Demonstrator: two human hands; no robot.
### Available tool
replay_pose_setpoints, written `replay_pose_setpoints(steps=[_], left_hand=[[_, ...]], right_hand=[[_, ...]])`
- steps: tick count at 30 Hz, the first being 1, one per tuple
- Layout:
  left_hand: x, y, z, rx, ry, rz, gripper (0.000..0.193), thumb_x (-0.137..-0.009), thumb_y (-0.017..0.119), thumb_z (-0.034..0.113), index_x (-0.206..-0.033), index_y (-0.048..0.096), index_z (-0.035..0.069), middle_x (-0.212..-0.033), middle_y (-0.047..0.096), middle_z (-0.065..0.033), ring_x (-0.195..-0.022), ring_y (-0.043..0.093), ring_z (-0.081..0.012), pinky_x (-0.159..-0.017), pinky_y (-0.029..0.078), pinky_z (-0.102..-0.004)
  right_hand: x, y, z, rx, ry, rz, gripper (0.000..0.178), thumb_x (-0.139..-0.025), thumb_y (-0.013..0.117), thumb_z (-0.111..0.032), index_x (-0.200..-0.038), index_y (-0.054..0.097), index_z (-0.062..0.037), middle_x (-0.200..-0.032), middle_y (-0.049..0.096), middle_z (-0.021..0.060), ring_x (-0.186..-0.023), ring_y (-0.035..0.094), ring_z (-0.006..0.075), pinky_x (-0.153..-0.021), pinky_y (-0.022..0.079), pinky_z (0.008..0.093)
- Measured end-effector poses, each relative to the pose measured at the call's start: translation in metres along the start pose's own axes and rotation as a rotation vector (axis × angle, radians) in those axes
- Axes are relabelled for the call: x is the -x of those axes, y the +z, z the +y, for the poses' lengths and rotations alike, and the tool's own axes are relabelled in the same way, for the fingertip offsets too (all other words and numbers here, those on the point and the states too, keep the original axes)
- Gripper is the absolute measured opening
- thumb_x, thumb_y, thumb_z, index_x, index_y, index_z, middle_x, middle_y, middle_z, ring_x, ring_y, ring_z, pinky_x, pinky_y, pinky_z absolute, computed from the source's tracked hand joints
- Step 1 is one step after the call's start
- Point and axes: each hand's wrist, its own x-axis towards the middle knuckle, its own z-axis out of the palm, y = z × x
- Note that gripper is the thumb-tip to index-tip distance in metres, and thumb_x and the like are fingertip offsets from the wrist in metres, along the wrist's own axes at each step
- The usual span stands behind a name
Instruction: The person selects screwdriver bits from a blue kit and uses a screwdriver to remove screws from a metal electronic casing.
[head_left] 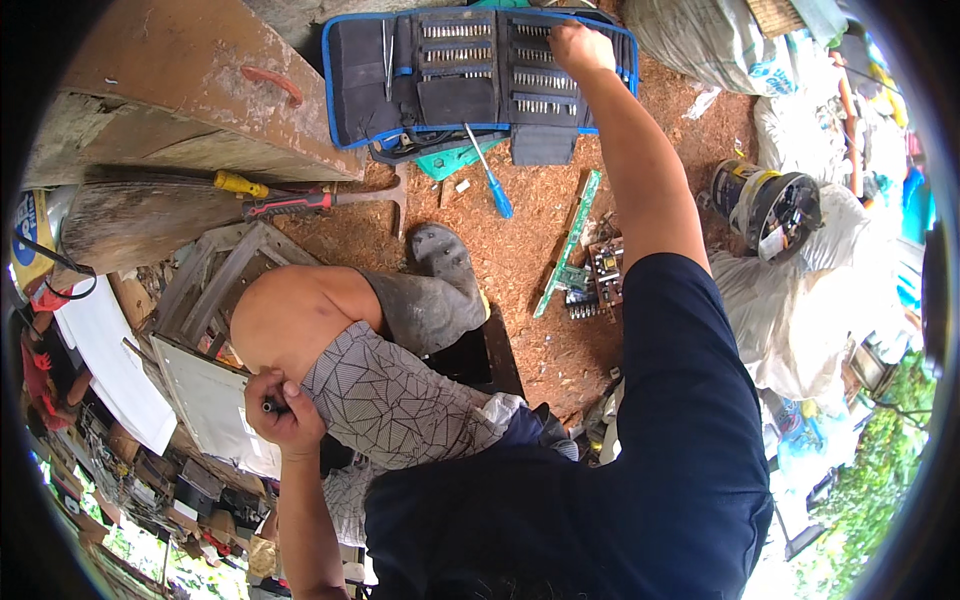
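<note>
My right hand (582,48) reaches to the top right of an unrolled black and blue tool pouch (355,90). Its fingers are pinched together at the top row of screwdriver bits (532,31); whatever is between them is hidden. Several more rows of bits and a pair of tweezers (389,60) sit in the pouch. Beside my bare knee, my left hand (285,412) is closed round a dark cylindrical tool (270,404) with a round, hollow-looking end. Most of that tool is covered by my fingers.
A blue-handled screwdriver (498,192) lies below the pouch. A hammer (300,203) and a yellow-handled tool (240,184) lie by a wooden block. Green circuit boards (568,245) lie on the brown ground. A black bucket (782,215) and white sacks (790,320) stand at right.
</note>
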Motion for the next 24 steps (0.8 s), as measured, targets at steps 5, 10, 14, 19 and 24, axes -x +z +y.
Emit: replay_pose_setpoints(steps=[5, 10, 14, 19, 24], left_hand=[[0.0, 0.0, -0.004, 0.014, 0.013, -0.004, 0.026, -0.097, 0.06, 0.022, -0.104, 0.056, -0.002, -0.096, 0.056, -0.0073, -0.073, 0.048, -0.0101, -0.064, 0.038, -0.0218], [-0.001, 0.001, 0.0, 0.013, 0.021, 0.001, 0.026, -0.096, 0.062, 0.023, -0.103, 0.056, -0.001, -0.092, 0.056, -0.006, -0.067, 0.043, -0.0084, -0.061, 0.034, -0.0218], [-0.001, 0.002, -0.003, 0.035, 0.02, 0.011, 0.027, -0.095, 0.063, 0.024, -0.102, 0.056, -0.001, -0.092, 0.056, -0.0054, -0.064, 0.04, -0.0073, -0.059, 0.032, -0.0219], [-0.003, 0.002, -0.001, 0.013, 0.034, 0.009, 0.027, -0.094, 0.063, 0.024, -0.101, 0.056, -0.001, -0.093, 0.057, -0.0057, -0.064, 0.04, -0.0074, -0.058, 0.032, -0.0221], [-0.004, 0.003, 0.002, -0.001, 0.039, 0.026, 0.028, -0.094, 0.063, 0.025, -0.101, 0.056, -0.001, -0.093, 0.057, -0.0058, -0.063, 0.04, -0.0076, -0.057, 0.032, -0.0221]], right_hand=[[0.01, 0.011, 0.003, -0.14, 0.005, 0.166, 0.026, -0.093, 0.055, -0.031, -0.107, 0.072, -0.0159, -0.118, 0.066, 0.0111, -0.103, 0.067, 0.0337, -0.09, 0.054, 0.0457], [0.012, 0.016, 0.019, -0.364, 0.071, 0.256, 0.031, -0.089, 0.065, -0.028, -0.118, 0.07, -0.0175, -0.117, 0.069, 0.0115, -0.107, 0.066, 0.0324, -0.094, 0.052, 0.0418], [0.012, 0.013, 0.023, -0.501, 0.13, 0.242, 0.037, -0.085, 0.07, -0.025, -0.121, 0.069, -0.0163, -0.111, 0.071, 0.0127, -0.105, 0.067, 0.0307, -0.093, 0.053, 0.0395], [0.01, 0.018, 0.024, -0.474, 0.136, 0.252, 0.039, -0.084, 0.071, -0.026, -0.121, 0.069, -0.0154, -0.11, 0.072, 0.0115, -0.104, 0.067, 0.0303, -0.092, 0.053, 0.0396], [0.01, 0.015, 0.021, -0.293, 0.093, 0.232, 0.04, -0.086, 0.07, -0.037, -0.122, 0.069, -0.0204, -0.121, 0.067, 0.0097, -0.112, 0.064, 0.0293, -0.096, 0.051, 0.0405]])
